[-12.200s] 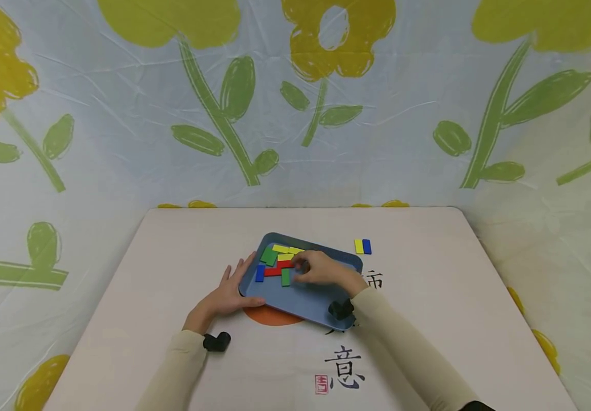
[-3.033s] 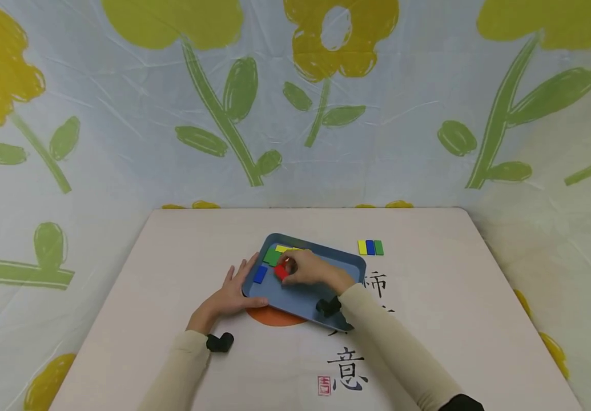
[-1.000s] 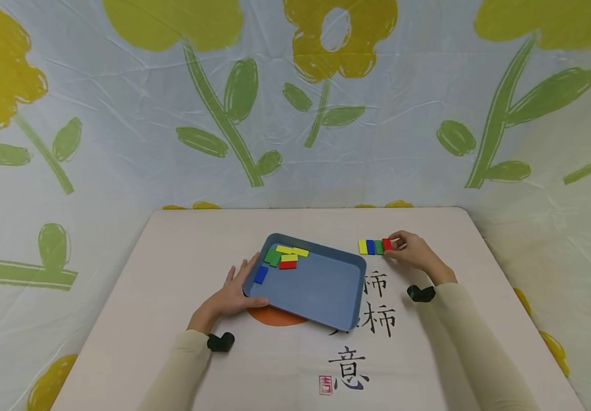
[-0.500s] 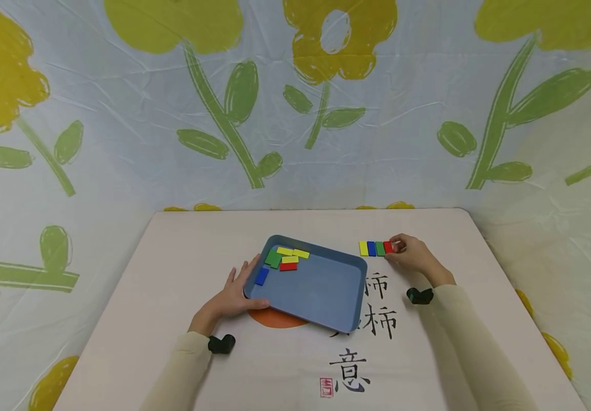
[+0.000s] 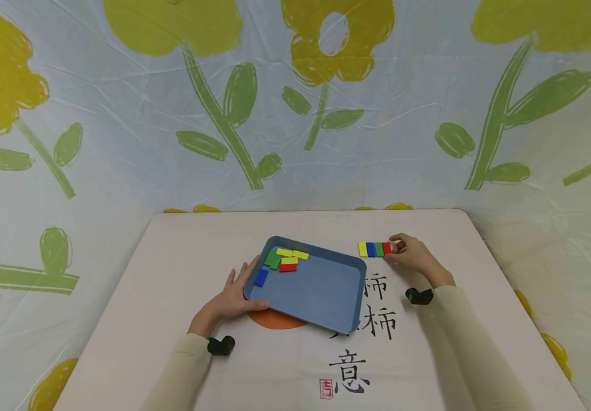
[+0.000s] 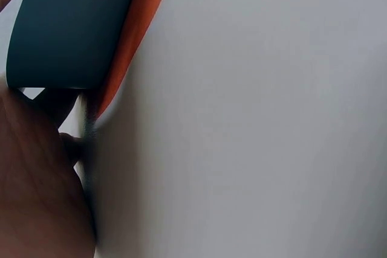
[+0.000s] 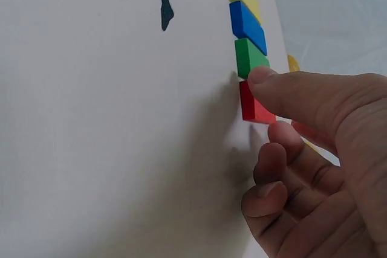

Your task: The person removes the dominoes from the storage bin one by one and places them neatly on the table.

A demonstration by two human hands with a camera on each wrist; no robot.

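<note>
The person's right hand (image 5: 413, 254) has its fingers curled and pinches the red block (image 5: 386, 248) between the thumb and a finger. This block lies on the table (image 5: 202, 240), at the right end of a row of 4 blocks; the other 3, from left to right, are the yellow block (image 5: 362, 249), the blue block (image 5: 370, 249) and the green block (image 5: 379, 249). The left hand (image 5: 230, 298) touches the left end of the tray (image 5: 316, 291), its fingers straight and spread. Inside, toward the left, lie 3 yellow pieces (image 5: 289, 261), 1 red piece (image 5: 288, 268), 1 blue piece (image 5: 261, 278) and some green, whose count is hard to tell.
</note>
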